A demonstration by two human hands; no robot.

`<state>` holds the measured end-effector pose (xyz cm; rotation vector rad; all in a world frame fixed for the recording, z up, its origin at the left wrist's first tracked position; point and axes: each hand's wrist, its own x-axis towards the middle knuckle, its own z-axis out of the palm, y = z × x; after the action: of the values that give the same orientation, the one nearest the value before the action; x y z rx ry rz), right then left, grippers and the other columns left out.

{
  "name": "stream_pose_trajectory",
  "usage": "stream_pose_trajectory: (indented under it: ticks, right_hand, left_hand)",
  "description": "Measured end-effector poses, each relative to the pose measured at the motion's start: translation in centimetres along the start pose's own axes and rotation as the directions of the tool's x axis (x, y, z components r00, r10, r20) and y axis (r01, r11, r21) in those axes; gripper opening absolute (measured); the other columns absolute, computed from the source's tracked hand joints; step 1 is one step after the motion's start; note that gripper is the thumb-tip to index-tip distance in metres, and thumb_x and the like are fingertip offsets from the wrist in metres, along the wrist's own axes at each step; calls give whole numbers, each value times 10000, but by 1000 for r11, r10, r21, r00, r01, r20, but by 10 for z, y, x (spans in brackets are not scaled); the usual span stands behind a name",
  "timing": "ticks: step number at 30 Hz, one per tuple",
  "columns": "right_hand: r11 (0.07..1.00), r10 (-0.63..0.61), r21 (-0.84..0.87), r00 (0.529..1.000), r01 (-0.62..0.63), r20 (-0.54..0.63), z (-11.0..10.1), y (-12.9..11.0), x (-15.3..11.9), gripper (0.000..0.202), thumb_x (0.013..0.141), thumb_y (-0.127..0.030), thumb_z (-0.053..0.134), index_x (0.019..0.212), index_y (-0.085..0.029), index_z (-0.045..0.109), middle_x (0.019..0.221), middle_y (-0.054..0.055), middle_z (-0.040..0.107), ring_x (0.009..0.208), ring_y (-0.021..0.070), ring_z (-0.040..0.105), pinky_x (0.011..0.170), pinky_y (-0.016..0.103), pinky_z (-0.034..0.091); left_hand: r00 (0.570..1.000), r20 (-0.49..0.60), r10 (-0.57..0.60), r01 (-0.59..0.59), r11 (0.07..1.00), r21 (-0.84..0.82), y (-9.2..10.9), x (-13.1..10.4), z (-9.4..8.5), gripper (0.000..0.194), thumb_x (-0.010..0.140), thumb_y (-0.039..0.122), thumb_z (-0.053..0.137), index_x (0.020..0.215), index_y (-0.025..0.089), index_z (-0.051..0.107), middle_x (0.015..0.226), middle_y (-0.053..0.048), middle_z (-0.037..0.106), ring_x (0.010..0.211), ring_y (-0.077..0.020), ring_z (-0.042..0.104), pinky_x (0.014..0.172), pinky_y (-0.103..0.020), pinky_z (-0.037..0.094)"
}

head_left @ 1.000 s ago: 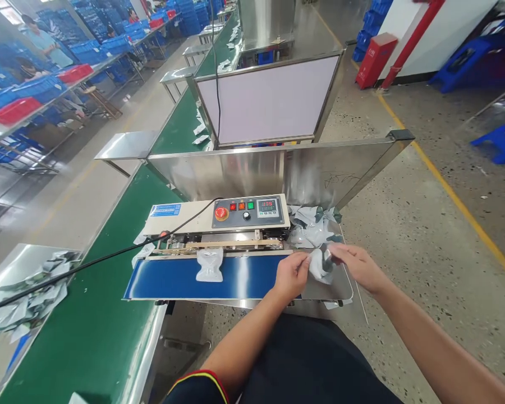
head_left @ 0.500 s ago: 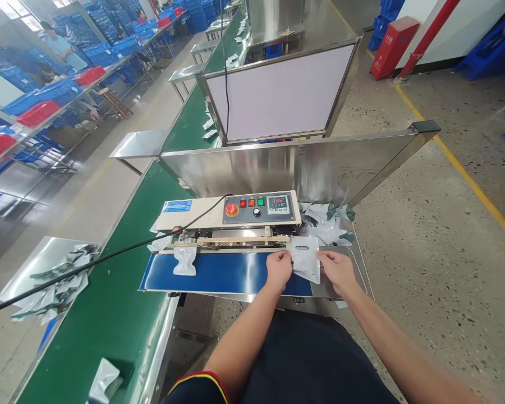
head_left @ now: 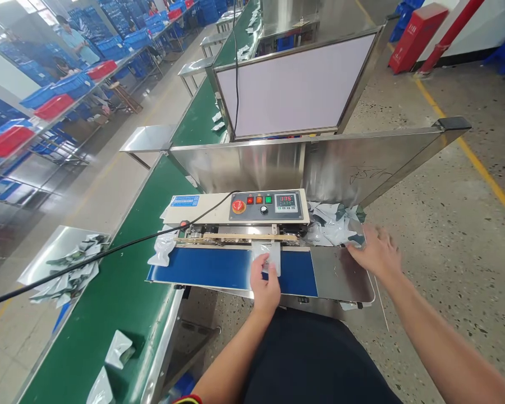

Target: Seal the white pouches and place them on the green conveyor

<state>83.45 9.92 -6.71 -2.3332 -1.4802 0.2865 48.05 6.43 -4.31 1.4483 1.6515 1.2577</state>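
Note:
A sealing machine (head_left: 206,210) with buttons and a red display stands over a blue belt (head_left: 210,268). One pouch (head_left: 274,255) hangs from the machine's sealing slot over the belt. My left hand (head_left: 266,286) is at that pouch's lower part, thumb and fingers apart. My right hand (head_left: 376,249) is spread at the right edge of a heap of silver-white pouches (head_left: 330,224), its thumb by the nearest one. Another pouch (head_left: 163,248) lies at the belt's left end.
A green conveyor (head_left: 84,320) with a few pouches runs along the left. Beyond it a metal side shelf (head_left: 37,258) bears more pouches. A steel panel (head_left: 244,165) rises behind the machine. A black cable (head_left: 122,245) crosses the view. People work at far benches.
The pouch both hands held has moved left into the sealing slot. My left hand has loosened on it. My right hand has let go and moved right to the heap. The earlier pouch moved left.

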Motion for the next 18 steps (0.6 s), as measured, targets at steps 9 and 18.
stream_pose_trajectory:
  ticks: [9,18]
  right_hand:
    - [756,-651,162,755,635,80,-88,-20,7,369,1114,-322,483,1171,-278,845,1422,106,749,1296,350,689,1097,498,570]
    - [720,-122,692,991,48,58,-40,-33,-65,644,960,-796,736,1226,-216,818,1111,144,833,934,307,813,829,411,701]
  left_hand:
    - [761,438,479,-496,864,-84,66,31,91,463,1111,335,604,1553,210,660,1573,-179,685,1557,-341,567,1304,-582,479]
    - [820,541,186,-80,974,-212,63,6,94,424,1151,434,521,1000,191,834,973,-97,831,908,-229,749,868,-320,599]
